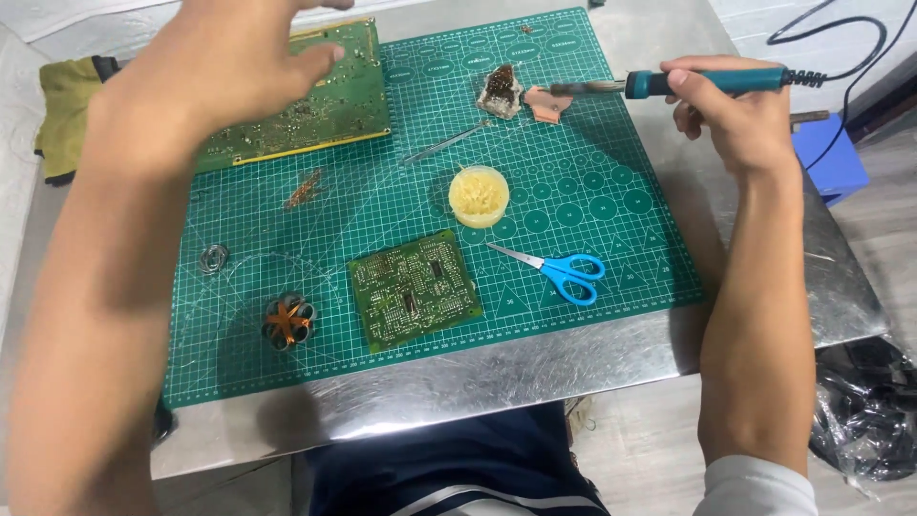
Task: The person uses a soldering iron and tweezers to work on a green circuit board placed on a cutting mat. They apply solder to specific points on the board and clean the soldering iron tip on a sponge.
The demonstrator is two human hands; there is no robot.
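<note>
- Here the right hand is closed around the soldering iron, a light, rigid tool best held by its teal handle, tip pointing leftward.
- The left hand hovers spread and empty above the large circuit board.

We have a single view, from a camera worn on the head, looking steeply down and slightly forward over the bench. We sit close: the green cutting mat fills most of the frame, its near edge just above the bench's front rim, and our own lap shows below that rim. Both forearms enter from the bottom corners, the left hand reaching past the mat's far left corner, the right hand beyond its right edge. Floor shows right of the mat.
</note>
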